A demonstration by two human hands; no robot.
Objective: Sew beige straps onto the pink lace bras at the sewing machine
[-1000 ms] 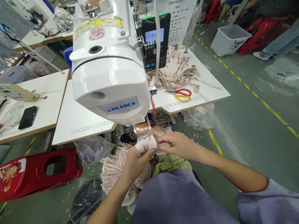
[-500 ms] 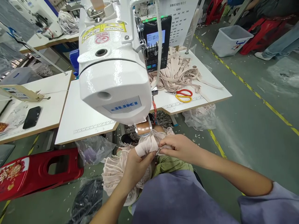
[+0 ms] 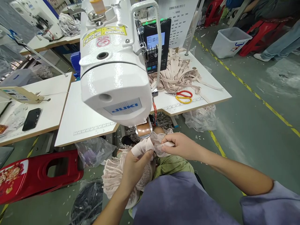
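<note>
1. The left hand [image 3: 134, 165] is closed, thumb pressed on top, gripping a pale band [image 3: 142, 147].
2. The right hand [image 3: 180, 145], just right of it, has its fingers curled in a pinch on pale fabric [image 3: 169, 144]; whether this joins the band, I cannot tell.
3. The band is above the lap, just nearer than the white machine's [image 3: 114, 90] front end.
4. A lacy pile [image 3: 114, 176] hangs left of the lap, beside the left hand.
5. On the table [image 3: 86, 126], right of the machine, red-and-yellow scissors [image 3: 184, 97] lie on the near side of heaped straps [image 3: 174, 75].
6. A phone [image 3: 31, 119] lies on the left table [image 3: 52, 106], beyond a red stool [image 3: 35, 181].
</note>
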